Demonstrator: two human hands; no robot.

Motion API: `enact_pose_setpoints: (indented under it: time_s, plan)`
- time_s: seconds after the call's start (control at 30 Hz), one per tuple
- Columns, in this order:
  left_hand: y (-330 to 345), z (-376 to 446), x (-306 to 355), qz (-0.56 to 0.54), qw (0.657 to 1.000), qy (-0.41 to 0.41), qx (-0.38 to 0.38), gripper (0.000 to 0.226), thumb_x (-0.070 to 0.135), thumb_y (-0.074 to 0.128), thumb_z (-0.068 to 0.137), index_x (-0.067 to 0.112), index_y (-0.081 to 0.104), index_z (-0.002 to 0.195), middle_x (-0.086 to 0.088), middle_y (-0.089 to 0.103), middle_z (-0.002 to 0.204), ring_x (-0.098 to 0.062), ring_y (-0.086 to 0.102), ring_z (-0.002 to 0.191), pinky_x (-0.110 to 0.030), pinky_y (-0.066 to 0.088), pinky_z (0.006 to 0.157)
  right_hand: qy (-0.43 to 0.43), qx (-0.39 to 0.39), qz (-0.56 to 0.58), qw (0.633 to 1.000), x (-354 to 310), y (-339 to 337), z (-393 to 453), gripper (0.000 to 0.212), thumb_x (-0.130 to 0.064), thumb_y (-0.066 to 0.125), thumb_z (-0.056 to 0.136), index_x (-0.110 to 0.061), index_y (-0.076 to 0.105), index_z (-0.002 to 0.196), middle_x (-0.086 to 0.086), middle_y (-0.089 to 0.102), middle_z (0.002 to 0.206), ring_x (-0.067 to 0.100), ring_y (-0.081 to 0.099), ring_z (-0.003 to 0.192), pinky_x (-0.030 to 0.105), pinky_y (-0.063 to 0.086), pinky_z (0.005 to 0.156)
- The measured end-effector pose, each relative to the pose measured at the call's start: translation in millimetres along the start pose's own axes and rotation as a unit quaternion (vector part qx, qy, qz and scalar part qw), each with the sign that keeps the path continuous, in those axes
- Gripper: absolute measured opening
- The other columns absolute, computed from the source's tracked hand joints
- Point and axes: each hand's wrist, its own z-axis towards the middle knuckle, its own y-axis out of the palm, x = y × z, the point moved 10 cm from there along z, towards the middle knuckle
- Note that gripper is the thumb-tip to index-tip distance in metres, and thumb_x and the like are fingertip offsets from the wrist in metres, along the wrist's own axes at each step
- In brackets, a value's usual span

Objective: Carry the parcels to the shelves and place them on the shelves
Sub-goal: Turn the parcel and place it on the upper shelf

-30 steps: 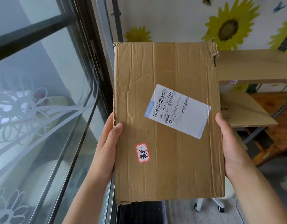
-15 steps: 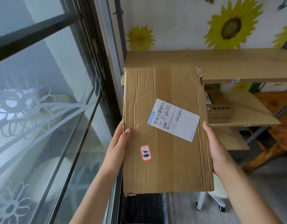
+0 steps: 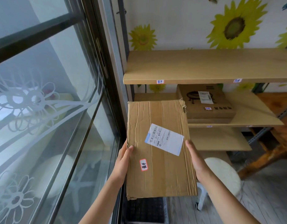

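Observation:
A flat, creased cardboard parcel [image 3: 160, 172] with a white shipping label and a small red-edged sticker is held in front of me. My left hand [image 3: 123, 160] grips its left edge and my right hand [image 3: 196, 160] grips its right edge. Its far end reaches over the left end of the second shelf [image 3: 252, 117], below the bare top shelf [image 3: 204, 65]. Another brown parcel [image 3: 207, 102] with a label lies on the second shelf, just right of the held one.
A tall glass window with a dark frame [image 3: 107, 88] runs along the left, close to the shelf ends. A lower shelf [image 3: 220, 139] sits beneath. A white round stool [image 3: 223, 173] stands on the wooden floor under the shelves. A sunflower-patterned wall [image 3: 179, 26] lies behind.
The parcel has dropped lower in view and moved away from me toward the shelves, uncovering the top shelf and the parcel on the second shelf. Both hands keep the same grip.

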Motion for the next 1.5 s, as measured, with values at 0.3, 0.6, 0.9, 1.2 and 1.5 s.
enact_pose_setpoints:
  time_s: [0.3, 0.6, 0.9, 1.2, 1.5]
  plan:
    - [-2, 9, -16, -0.024, 1.000, 0.003, -0.002, 0.070, 0.068, 0.069, 0.075, 0.047, 0.055, 0.141, 0.005, 0.054, 0.149, -0.018, 0.057, 0.132, -0.049, 0.045, 0.112, -0.004, -0.027, 0.006, 1.000, 14, 1, 7, 0.055, -0.039, 0.031, 0.107, -0.021, 0.025, 0.159, -0.016, 0.033, 0.138, -0.005, 0.021, 0.126, 0.021, 0.016, 0.104]
    - [7, 17, 27, -0.049, 0.996, 0.051, -0.056, 0.052, 0.038, 0.064, 0.093, 0.033, 0.054, 0.144, -0.010, 0.067, 0.135, -0.033, 0.067, 0.121, -0.056, 0.051, 0.103, -0.033, -0.024, 0.095, 0.995, -9, -14, 18, 0.023, -0.037, 0.036, 0.105, -0.035, 0.037, 0.128, -0.024, 0.051, 0.113, -0.005, 0.046, 0.110, 0.024, 0.025, 0.104]
    - [18, 20, 76, -0.059, 0.983, 0.109, -0.138, 0.078, 0.063, 0.075, 0.076, 0.051, 0.043, 0.147, 0.000, 0.045, 0.156, -0.025, 0.053, 0.138, -0.053, 0.041, 0.114, -0.110, -0.036, 0.133, 0.984, -73, -20, 25, 0.093, -0.072, 0.075, 0.062, -0.027, 0.056, 0.141, -0.006, 0.067, 0.137, 0.015, 0.058, 0.130, 0.048, 0.035, 0.118]
    - [26, 7, 121, -0.114, 0.971, 0.132, -0.162, 0.069, 0.041, 0.066, 0.082, 0.037, 0.047, 0.148, -0.008, 0.064, 0.140, -0.032, 0.066, 0.123, -0.049, 0.054, 0.097, -0.151, -0.019, 0.109, 0.982, -161, -19, 30, 0.042, -0.044, 0.048, 0.101, -0.025, 0.053, 0.139, -0.011, 0.059, 0.131, 0.006, 0.054, 0.120, 0.026, 0.036, 0.106]
    - [45, 44, 171, -0.212, 0.969, 0.060, -0.109, 0.048, 0.036, 0.060, 0.093, 0.014, 0.057, 0.135, -0.015, 0.078, 0.101, -0.028, 0.077, 0.082, -0.039, 0.060, 0.067, -0.168, -0.069, 0.167, 0.969, -175, -18, 33, 0.092, -0.080, 0.078, 0.053, -0.041, 0.060, 0.135, -0.011, 0.059, 0.144, 0.009, 0.052, 0.134, 0.044, 0.034, 0.118]
